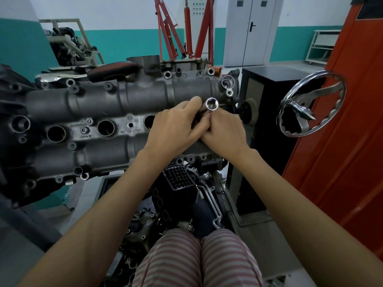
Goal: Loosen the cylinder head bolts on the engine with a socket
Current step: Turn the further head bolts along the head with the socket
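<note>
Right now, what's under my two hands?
The grey engine cover lies under the left hand and right hand. Both hold a tool; only its socket shows above the fingers. The rest, and any bolt beneath, is covered.

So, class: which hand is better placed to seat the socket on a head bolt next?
Probably the right hand: the chrome socket sticks up from its fingers, open end towards the camera. The left hand grips something dark beside it that is mostly hidden.
</note>
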